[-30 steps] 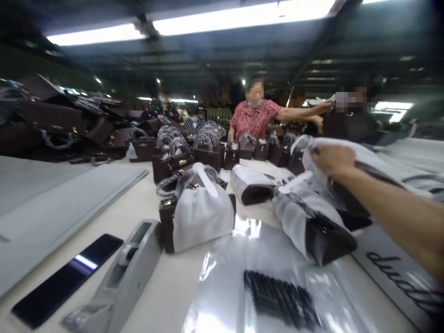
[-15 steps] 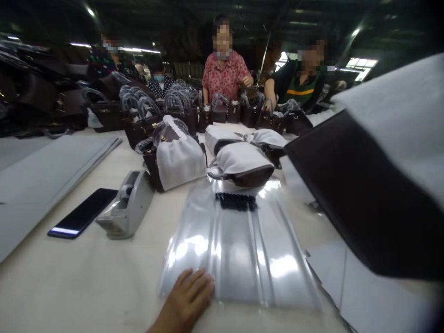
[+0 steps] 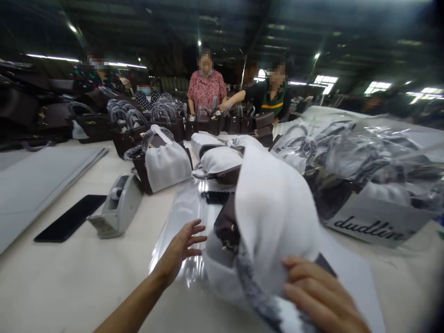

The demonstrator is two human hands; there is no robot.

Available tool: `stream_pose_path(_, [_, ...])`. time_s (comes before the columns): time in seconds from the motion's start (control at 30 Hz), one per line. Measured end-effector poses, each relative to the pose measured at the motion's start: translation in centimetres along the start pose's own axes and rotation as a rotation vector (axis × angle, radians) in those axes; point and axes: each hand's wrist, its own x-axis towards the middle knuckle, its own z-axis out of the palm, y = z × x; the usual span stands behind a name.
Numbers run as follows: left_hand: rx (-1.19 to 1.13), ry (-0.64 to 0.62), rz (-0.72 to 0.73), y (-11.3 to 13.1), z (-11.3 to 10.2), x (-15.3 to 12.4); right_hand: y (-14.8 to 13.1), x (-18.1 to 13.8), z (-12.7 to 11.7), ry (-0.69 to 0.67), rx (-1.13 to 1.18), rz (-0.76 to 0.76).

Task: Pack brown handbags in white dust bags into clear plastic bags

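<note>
My right hand (image 3: pixel 319 296) grips a dark brown handbag wrapped in white cloth (image 3: pixel 270 217), holding it just above the table close to me. Fingers spread, my left hand (image 3: pixel 182 247) reaches toward the bag's left side, over a clear plastic bag (image 3: pixel 180 212) lying flat on the table. A black strip (image 3: pixel 215 197) shows on that plastic, partly hidden by the handbag.
A grey tape dispenser (image 3: pixel 116 208) and a black phone (image 3: pixel 69 224) lie at left, beside grey sheets (image 3: pixel 41 180). More wrapped handbags (image 3: pixel 166 162) stand behind. Plastic-bagged handbags (image 3: pixel 374 166) pile at right. Several people work at the table's far side.
My right hand has brought the cloth-wrapped handbag from the right pile down over the plastic bag. My left hand lifted off the plastic's near edge and moved toward the handbag.
</note>
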Motion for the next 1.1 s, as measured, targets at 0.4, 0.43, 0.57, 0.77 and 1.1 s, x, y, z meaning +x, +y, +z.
stream_pose_path(0.4, [0.121, -0.142, 0.026, 0.9, 3.1, -0.4, -2.1, -1.1, 1.5, -0.064, 0.165, -0.1])
stream_pose_path(0.43, [0.134, -0.14, 0.019, 1.1, 3.1, -0.4, -1.4, -0.9, 1.1, 0.016, 0.151, 0.021])
stream_pose_path(0.57, [0.189, -0.098, -0.01, 1.4, 2.7, -0.8, 1.7, 1.3, 1.7, 0.088, 0.118, 0.83])
stream_pose_path(0.77, [0.211, 0.011, -0.072, 0.5, 2.0, 0.1, 2.1, 1.9, 4.7, 0.011, 0.506, 1.011])
stream_pose_path(1.1, [0.239, -0.174, 0.076, 2.8, 3.2, 2.5, 1.5, -3.7, 5.6, 0.186, 0.269, 1.295])
